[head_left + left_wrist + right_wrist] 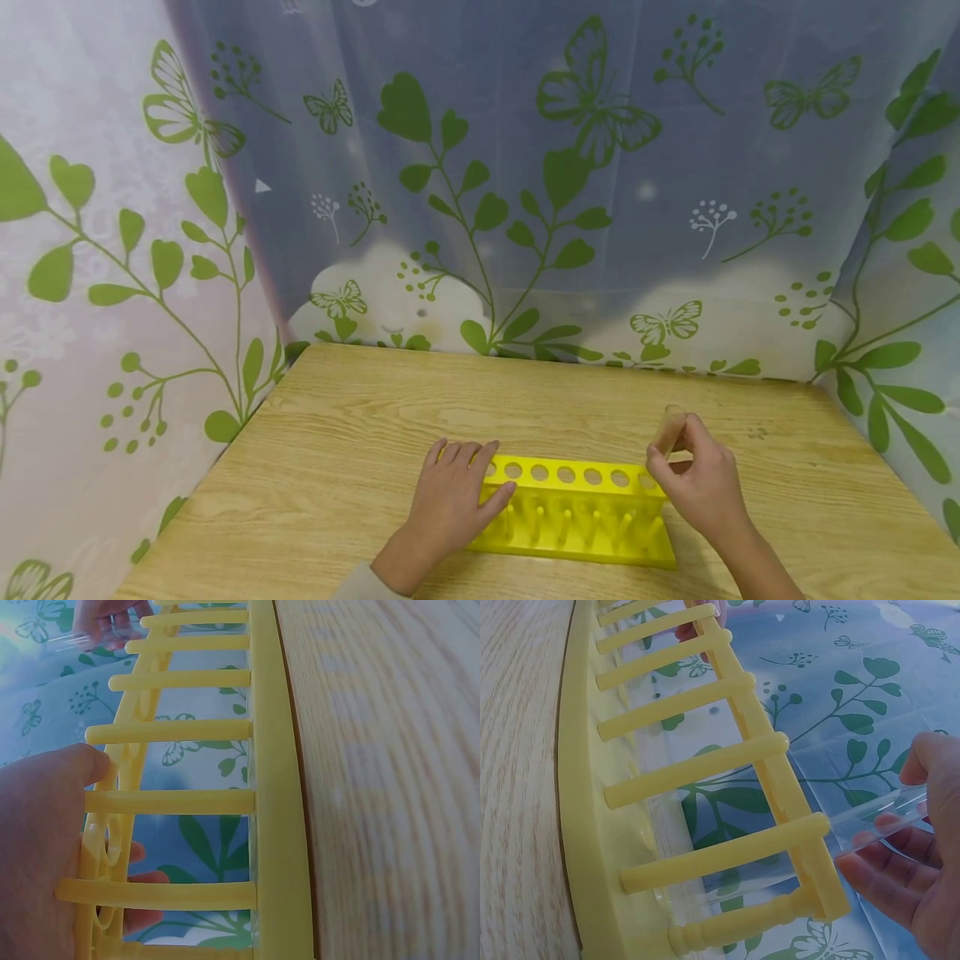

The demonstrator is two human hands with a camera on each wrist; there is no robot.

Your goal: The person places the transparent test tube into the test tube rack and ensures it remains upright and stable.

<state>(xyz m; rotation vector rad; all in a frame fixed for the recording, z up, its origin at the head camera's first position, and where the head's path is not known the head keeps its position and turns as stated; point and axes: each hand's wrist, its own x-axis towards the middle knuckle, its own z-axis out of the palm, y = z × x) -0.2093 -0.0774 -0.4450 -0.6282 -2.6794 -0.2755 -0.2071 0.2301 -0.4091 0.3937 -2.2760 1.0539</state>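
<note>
A yellow test tube rack (570, 548) with a row of holes along its top and upright pegs stands on the wooden table. My left hand (450, 504) grips the rack's left end, thumb at the front edge of the top plate and fingers behind it. At the rack's right end, my right hand (705, 479) pinches a clear test tube (877, 817) between thumb and fingers. In the right wrist view the tube runs down through the top plate at the end, and its lower part shows faintly beside the pegs near the base.
The wooden table (360, 400) extends behind the rack and to both sides. Patterned curtains (480, 275) with green leaves and butterflies stand at the table's back and sides.
</note>
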